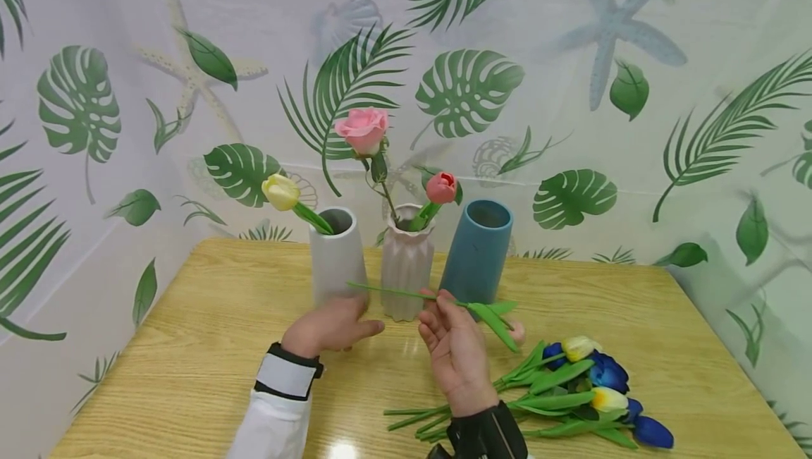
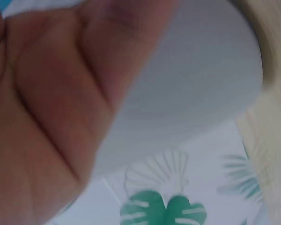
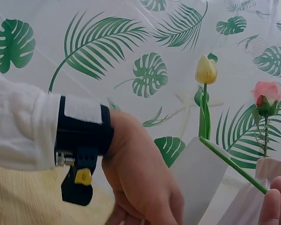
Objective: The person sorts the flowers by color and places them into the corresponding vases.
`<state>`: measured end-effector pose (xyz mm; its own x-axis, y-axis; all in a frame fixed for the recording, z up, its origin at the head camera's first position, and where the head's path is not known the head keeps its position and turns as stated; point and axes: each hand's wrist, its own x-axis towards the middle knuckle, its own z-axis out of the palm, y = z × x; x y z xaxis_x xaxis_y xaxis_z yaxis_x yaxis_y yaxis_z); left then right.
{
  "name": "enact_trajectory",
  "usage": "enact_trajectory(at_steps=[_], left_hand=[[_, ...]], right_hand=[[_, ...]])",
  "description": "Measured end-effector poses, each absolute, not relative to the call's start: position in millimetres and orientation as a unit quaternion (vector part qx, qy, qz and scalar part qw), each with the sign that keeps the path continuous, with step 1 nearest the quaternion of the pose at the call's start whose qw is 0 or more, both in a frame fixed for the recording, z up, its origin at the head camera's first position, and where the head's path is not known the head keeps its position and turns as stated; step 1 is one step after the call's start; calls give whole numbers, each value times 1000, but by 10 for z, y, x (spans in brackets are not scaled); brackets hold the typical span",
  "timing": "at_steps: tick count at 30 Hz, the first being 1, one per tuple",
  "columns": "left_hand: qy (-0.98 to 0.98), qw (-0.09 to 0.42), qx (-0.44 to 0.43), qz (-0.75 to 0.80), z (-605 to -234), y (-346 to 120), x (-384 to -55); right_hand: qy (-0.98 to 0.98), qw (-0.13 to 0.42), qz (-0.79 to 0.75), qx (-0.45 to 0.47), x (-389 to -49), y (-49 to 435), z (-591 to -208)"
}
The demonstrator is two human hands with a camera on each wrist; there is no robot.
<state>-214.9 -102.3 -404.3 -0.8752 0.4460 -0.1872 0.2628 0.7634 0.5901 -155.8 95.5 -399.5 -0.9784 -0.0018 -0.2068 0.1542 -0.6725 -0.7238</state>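
My right hand (image 1: 458, 350) pinches the green stem of a pale pink tulip (image 1: 517, 333) between thumb and fingertips. Its stem points left across the fronts of the vases, and the bloom hangs to the right. In the right wrist view, part of that stem (image 3: 234, 166) and some fingertips show. My left hand (image 1: 333, 325) is at the lower front of the white vase (image 1: 336, 258), thumb stretched to the right; its other fingers are largely hidden. The left wrist view has the hand (image 2: 51, 108) close against the white vase (image 2: 196, 84). A yellow tulip (image 1: 281, 192) leans left out of that vase.
A pale ribbed vase (image 1: 406, 268) in the middle holds a pink rose (image 1: 363, 131) and a red-pink tulip (image 1: 441, 187). Right of it stands a blue vase (image 1: 476, 254). Several blue and yellow-white flowers (image 1: 609, 372) lie at the table's (image 1: 209, 332) right front.
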Motion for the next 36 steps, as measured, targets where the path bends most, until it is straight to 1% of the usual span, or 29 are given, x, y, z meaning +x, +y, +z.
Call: enact_trajectory(at_steps=[5,8,10,14,16,17,21,23,28,33,36], left_hand=[[940,63,200,268,-4137,-879,-2162],[942,8,194,274,-4193,-816,-2177],[941,-11,181,286,-4216,-774,-2185],[939,-20,154,306,-4253,-680,-2201],[937,-22,142,317,-4278,-634,-2212],[935,-25,136,327,-4287,-614,-2215],[925,-48,123,356,-4334,-557,-2240],[920,-58,116,370,-4351,-535,-2255],[904,-81,116,404,-4371,-458,-2333],[894,-85,131,419,-4375,-365,-2440],[896,-80,127,418,-4381,-339,-2462]], right_hand=[[392,7,-914,103,-1515,897,-3928],[406,-52,-907,96,-1500,852,-3936],[427,-115,-894,72,-1532,847,-4028],[475,-270,-835,-61,-1736,946,-4488],[489,-335,-794,-133,-1808,988,-4615],[495,-368,-770,-166,-1806,981,-4602],[524,-487,-659,-231,-1644,850,-4205],[530,-532,-604,-267,-1564,795,-4018],[541,-585,-505,-331,-1558,864,-3865],[550,-629,-460,-302,-1689,998,-3814],[560,-627,-460,-286,-1791,1007,-3763]])
